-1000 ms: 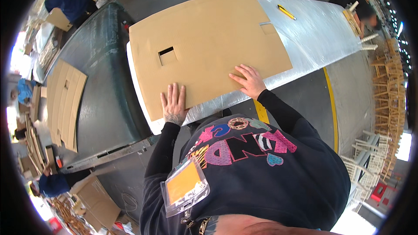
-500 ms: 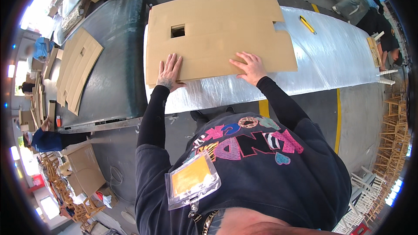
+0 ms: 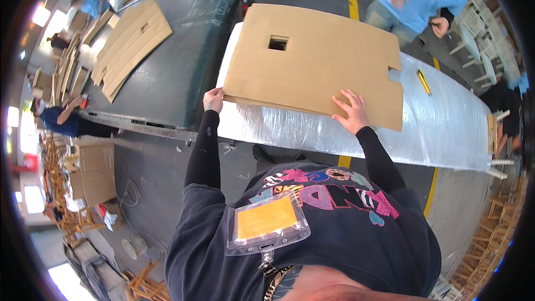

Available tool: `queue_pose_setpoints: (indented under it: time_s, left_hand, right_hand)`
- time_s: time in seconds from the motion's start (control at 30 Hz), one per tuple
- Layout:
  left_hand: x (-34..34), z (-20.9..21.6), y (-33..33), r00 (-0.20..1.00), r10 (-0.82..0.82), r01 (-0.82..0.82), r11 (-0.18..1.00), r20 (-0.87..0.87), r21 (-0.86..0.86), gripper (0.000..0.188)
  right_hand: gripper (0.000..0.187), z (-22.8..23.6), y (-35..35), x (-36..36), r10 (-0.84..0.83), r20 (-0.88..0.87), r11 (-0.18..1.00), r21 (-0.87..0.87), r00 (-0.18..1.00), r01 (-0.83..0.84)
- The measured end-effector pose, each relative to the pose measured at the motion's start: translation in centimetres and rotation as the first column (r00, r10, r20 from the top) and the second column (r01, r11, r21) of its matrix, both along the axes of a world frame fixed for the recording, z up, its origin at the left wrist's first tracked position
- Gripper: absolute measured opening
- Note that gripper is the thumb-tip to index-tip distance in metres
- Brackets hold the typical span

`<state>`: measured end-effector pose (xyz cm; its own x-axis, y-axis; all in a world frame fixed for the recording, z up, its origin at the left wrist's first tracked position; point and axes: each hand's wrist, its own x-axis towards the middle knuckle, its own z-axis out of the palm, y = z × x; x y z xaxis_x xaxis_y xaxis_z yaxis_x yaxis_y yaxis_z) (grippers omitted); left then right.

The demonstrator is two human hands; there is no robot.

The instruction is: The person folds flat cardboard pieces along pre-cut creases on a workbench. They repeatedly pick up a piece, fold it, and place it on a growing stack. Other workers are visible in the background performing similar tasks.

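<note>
The cardboard sheet (image 3: 320, 61) lies at upper centre of the frame; the left hand (image 3: 213, 101) pinches its lower-left corner; the right hand (image 3: 352, 111) rests splayed and unclenched on its lower-right area.

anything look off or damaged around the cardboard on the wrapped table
Nothing looks damaged or spilled. One slight oddity: the yellow cutter lies loose on the plastic wrap, right of the cardboard; if its blade is out, which I can't tell, it might nick the film. The cardboard's square hole looks deliberately cut.
</note>
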<state>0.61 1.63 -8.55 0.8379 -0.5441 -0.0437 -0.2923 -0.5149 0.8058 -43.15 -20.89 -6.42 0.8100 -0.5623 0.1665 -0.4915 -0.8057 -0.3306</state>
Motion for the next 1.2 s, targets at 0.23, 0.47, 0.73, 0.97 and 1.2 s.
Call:
queue_pose_setpoints:
  time_s: [0.23, 0.47, 0.73, 0.97, 1.2]
  left_hand:
    - [-1.3, 0.9, 1.0, 0.962, -0.15, 0.095, 0.968, 0.229, 0.232, 0.03]
    - [-2.3, 1.0, 1.6, 0.943, -0.231, 0.154, 0.941, 0.241, 0.301, 0.029]
    - [-2.2, 2.5, 0.6, 0.982, -0.147, 0.109, 0.953, 0.118, 0.281, 0.028]
    - [-4.1, 3.7, 0.3, 0.997, -0.054, 0.029, 0.923, 0.055, 0.384, 0.031]
    - [-4.5, 3.2, 1.8, 0.847, 0.138, -0.101, 0.99, -0.513, 0.099, 0.03]
  right_hand:
    - [0.061, 0.2, -0.4, 0.2, 0.01, 0.017, 0.999, 0.04, 1.0, -0.011]
    - [0.061, -0.1, -0.2, -0.1, 0.005, 0.024, 0.999, 0.041, 1.0, -0.006]
    - [0.06, -0.6, 0.0, 0.0, 0.01, 0.028, 1.0, -0.004, 1.0, -0.01]
    - [0.063, -0.3, -0.1, -1.7, 0.019, -0.005, 1.0, -0.025, 1.0, -0.019]
    - [0.074, 0.2, 0.2, -2.7, -0.041, -0.096, 0.983, -0.184, 0.995, 0.022]
